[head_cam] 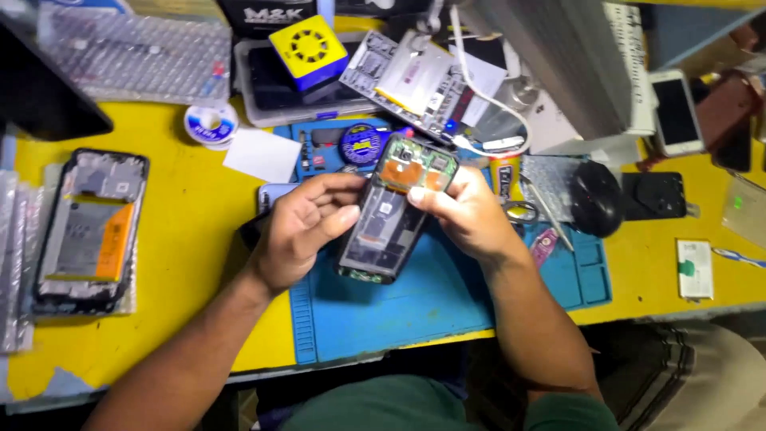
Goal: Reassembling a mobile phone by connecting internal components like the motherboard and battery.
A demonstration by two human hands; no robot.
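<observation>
An opened phone (391,214) with its back cover off, showing a black battery and an orange patch near the top, is held tilted over a blue work mat (415,303). My left hand (307,227) grips its left edge, thumb lying across the battery. My right hand (467,211) grips the right edge near the top, thumb pressing beside the orange patch. Both hands hold it just above the mat.
Another opened phone frame (89,227) lies at the left on the yellow table (199,263). A black mouse (594,198), tweezers (546,211), a white phone (677,112), a solder wick spool (211,124), a yellow cube-shaped box (308,49) and a dismantled phone body (411,80) crowd the back.
</observation>
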